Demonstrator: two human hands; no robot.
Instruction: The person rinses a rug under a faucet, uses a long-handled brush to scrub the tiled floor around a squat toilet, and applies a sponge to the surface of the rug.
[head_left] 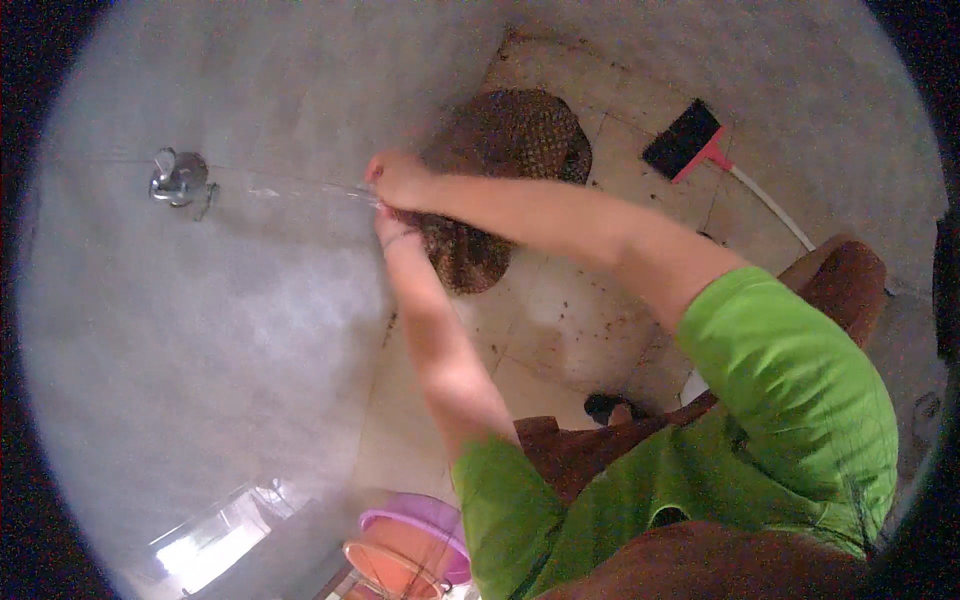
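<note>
My right hand (pixel 397 182) and my left hand (pixel 393 222) are together beside the wall, the right one above the left in the picture. A thin, clear stream of water (pixel 290 188) runs from the metal wall tap (pixel 178 180) and meets them. Both sets of fingers are small and blurred, so how they are bent does not show clearly. Behind and beneath the hands, a dark brown bundle with a net-like surface (pixel 535 135) lies on the floor, partly covered by my forearms.
On the tiled floor (pixel 575 300), dark specks are scattered. A red and black broom (pixel 685 142) with a white handle lies at the far right. Near the lower edge are a purple basin (pixel 410 502) and an orange basin (pixel 395 560). A grey wall (pixel 200 350) fills the left.
</note>
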